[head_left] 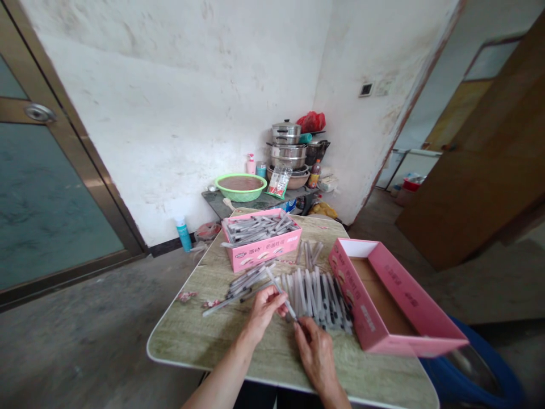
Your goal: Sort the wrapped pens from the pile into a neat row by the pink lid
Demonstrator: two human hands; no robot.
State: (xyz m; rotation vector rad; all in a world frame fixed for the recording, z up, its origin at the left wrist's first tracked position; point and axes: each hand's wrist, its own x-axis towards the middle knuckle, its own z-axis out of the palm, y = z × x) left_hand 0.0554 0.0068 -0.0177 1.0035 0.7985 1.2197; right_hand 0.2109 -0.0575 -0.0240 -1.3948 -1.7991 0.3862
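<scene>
A slim translucent pen (279, 288) with a dark lower end slants between my two hands. My left hand (264, 311) pinches its middle with thumb and fingers. The fingers of my right hand (315, 349) close round the pen's lower end, partly hiding it. Just beyond my right hand lies a row of similar pens (313, 292), some clear and some dark. A smaller loose bunch of pens (247, 281) lies beyond my left hand. At the table's far side, a pink box (266, 250) is heaped with pens.
On the table's right stands a second pink box (374, 301), its brown bottom showing. Behind the table (191, 335), a low stand bears a green basin (240, 195), stacked pots (287, 152) and bottles. A blue spray can (183, 234) stands on the floor, left.
</scene>
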